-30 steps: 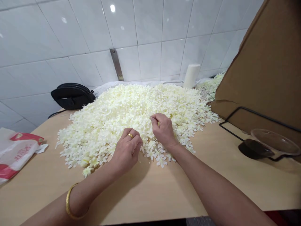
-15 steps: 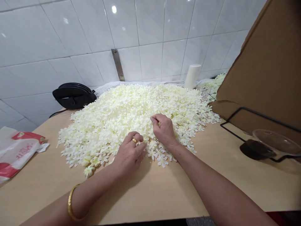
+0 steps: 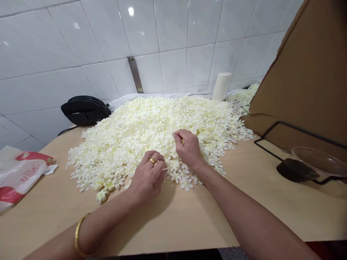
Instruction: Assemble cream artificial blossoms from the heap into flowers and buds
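A wide heap of white, pale-yellow-centred artificial flowers (image 3: 151, 119) covers the middle of the table. My left hand (image 3: 149, 175), with a gold ring on one finger, is at the heap's front edge. Its fingers are curled together, and whatever they hold is hidden. Just right of it and slightly farther in, my right hand (image 3: 189, 148) is over the blossoms with thumb and forefinger pinched. Anything between those tips is too small to make out. A few loose blossoms (image 3: 186, 183) lie on the table in front of the heap, between my forearms.
A black round case (image 3: 86, 111) stands back left, a red-and-white plastic packet (image 3: 25, 177) at far left. Behind the heap is a white cylinder (image 3: 221, 86) near the tiled wall. A cardboard sheet (image 3: 306, 79), a black wire frame (image 3: 271, 126) and a clear bowl (image 3: 320, 160) occupy the right.
My left hand has shifted slightly left, its fingers drawn a little closer together. The right hand keeps its pinch in nearly the same spot.
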Demonstrator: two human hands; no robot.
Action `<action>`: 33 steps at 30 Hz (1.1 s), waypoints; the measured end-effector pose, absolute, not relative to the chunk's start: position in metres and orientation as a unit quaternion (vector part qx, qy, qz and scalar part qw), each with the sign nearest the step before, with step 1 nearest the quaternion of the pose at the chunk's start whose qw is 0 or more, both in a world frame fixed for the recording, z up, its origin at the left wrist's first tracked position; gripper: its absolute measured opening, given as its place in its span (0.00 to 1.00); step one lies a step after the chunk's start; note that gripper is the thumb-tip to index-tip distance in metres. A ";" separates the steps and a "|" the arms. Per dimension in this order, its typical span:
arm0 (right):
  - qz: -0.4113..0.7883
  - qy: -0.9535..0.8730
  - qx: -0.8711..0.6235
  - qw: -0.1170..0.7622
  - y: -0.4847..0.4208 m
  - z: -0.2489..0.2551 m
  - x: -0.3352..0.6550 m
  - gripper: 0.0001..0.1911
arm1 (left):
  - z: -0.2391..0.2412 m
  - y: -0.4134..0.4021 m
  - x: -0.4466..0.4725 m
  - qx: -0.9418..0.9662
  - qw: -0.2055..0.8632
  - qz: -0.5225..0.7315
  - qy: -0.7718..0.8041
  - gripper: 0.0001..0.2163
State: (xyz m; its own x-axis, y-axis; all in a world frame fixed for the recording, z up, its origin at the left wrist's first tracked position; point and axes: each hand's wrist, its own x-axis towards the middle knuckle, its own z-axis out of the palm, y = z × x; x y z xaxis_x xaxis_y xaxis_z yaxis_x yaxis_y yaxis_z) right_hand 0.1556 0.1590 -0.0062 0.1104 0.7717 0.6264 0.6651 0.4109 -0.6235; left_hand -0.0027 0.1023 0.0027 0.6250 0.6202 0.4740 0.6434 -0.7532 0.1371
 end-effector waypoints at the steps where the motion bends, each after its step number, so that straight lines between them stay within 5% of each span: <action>1: 0.054 -0.666 -0.541 0.512 0.159 -0.006 0.155 0.10 | 0.002 0.101 -0.005 -0.903 0.024 -0.251 -0.349 0.05; 12: 0.051 -0.671 -0.534 0.511 0.158 -0.006 0.154 0.09 | -0.010 0.101 0.001 -0.908 0.077 -0.247 -0.331 0.10; 27: 0.055 -0.676 -0.531 0.508 0.159 -0.008 0.153 0.09 | 0.042 0.143 -0.001 -0.796 -0.098 -0.345 -0.488 0.09; 33: 0.050 -0.674 -0.540 0.502 0.162 -0.009 0.154 0.10 | 0.040 0.173 -0.007 -0.790 0.116 -0.323 -0.508 0.07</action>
